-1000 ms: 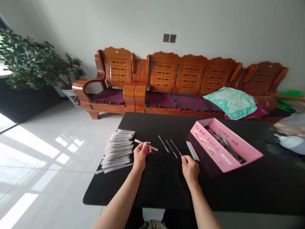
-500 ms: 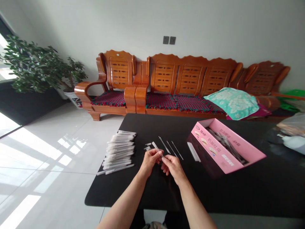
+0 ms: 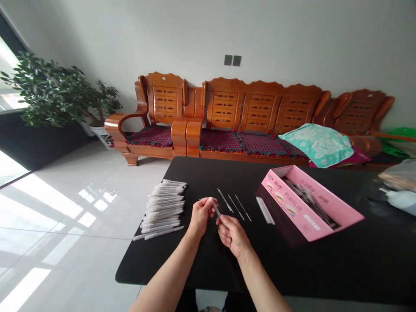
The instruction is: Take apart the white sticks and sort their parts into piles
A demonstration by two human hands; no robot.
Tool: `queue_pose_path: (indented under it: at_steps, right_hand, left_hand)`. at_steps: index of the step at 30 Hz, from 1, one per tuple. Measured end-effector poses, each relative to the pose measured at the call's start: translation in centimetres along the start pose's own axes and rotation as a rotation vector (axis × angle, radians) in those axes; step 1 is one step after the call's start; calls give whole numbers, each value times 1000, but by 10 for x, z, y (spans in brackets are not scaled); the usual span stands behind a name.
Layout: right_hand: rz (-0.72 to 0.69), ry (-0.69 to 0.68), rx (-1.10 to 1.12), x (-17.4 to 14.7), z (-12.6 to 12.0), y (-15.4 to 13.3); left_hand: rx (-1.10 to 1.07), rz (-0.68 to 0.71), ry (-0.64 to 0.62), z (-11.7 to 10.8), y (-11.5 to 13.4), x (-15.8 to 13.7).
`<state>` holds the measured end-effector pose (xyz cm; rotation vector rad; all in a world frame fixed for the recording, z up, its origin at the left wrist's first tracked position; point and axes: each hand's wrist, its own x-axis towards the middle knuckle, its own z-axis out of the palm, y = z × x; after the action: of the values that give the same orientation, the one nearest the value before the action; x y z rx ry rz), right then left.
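Note:
A slim translucent pen slants between my two hands above the black table. My right hand grips its lower part, fingers curled round it. At its upper end, the thumb and fingertips of my left hand are pinched together; any small part inside that pinch is hidden. Just beyond the hands lie several thin pen refills. To their right are a few white pen barrels. A stacked pile of whitish pens lies left of my left hand.
A pink box holding many dark slender pieces stands at the right of the black table. A white bottle and a plastic bag are at the far right. Behind the table runs a wooden sofa with a turquoise cloth.
The pen has shifted down and right between my hands, its upper end now at my left fingertips. My right hand has moved slightly down. The small pieces beyond my left hand are now mostly covered.

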<state>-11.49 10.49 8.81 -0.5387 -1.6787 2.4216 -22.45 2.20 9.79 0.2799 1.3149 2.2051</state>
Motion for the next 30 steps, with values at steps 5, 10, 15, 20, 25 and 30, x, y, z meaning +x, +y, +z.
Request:
queue_pose_path:
  at_steps: [5, 10, 15, 20, 25, 30]
  right_hand:
    - [-480, 271, -844, -6, -2, -8]
    - [-502, 315, -843, -8, -6, -14]
    - [-30, 29, 14, -7, -5, -18]
    - [-13, -5, 94, -11, 1, -17]
    - [-506, 285, -950, -17, -21, -10]
    - [-373, 735, -1413, -14, -95, -13]
  left_hand:
    - [-48, 33, 94, 13, -4, -3]
    - [-100, 14, 94, 22, -1, -1]
    - [-103, -69, -68, 19, 6, 1]
    - [-35, -61, -50, 22, 5, -3]
    - [-70, 166, 238, 10, 24, 15]
    - [186, 264, 212, -19, 38, 29]
